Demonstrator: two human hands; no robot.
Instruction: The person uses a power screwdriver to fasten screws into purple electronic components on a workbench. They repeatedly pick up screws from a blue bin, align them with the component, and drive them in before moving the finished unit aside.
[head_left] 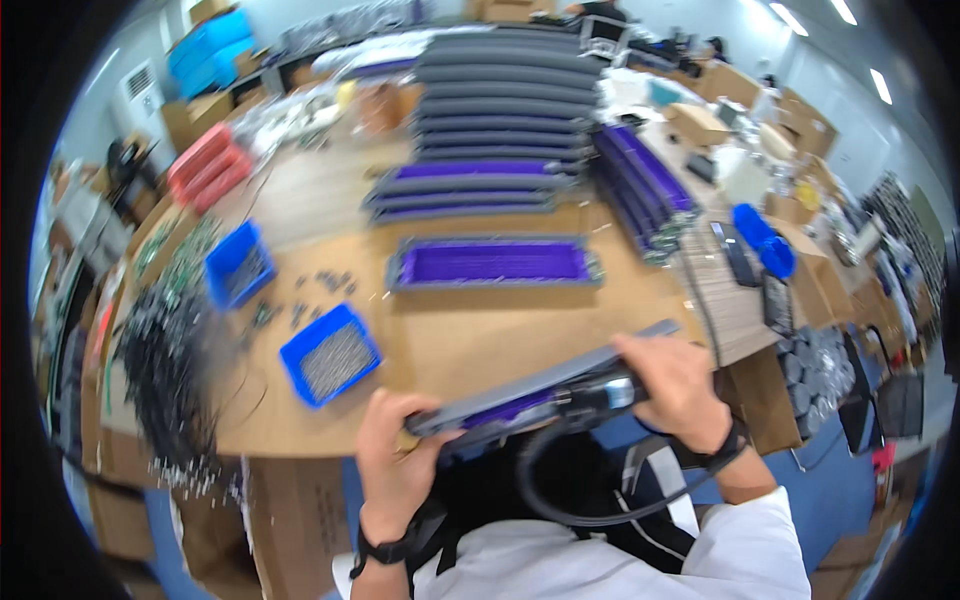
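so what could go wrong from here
The dark cord loops below the grey housing and could snag if the housing shifts. The left hand looks close to the blue tray of small grey parts and might bump it. Loose dark pieces beyond that tray could get scattered.

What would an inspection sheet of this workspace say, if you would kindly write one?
Surface: pale table with brown cardboard on its near part.
Work items: grey-and-purple housing, tilted, in the hands; black corded device against it; another purple-lined housing lying flat; grey stack behind.
Clutter: two blue bins of small parts; loose dark bits nearby.
Hands: left hand grips the housing's left end; right hand is at its right part, exact grip unclear.
Cables: thick dark cable loops from the device; black wire bundle at left.
Surroundings: cardboard boxes, blue floor.
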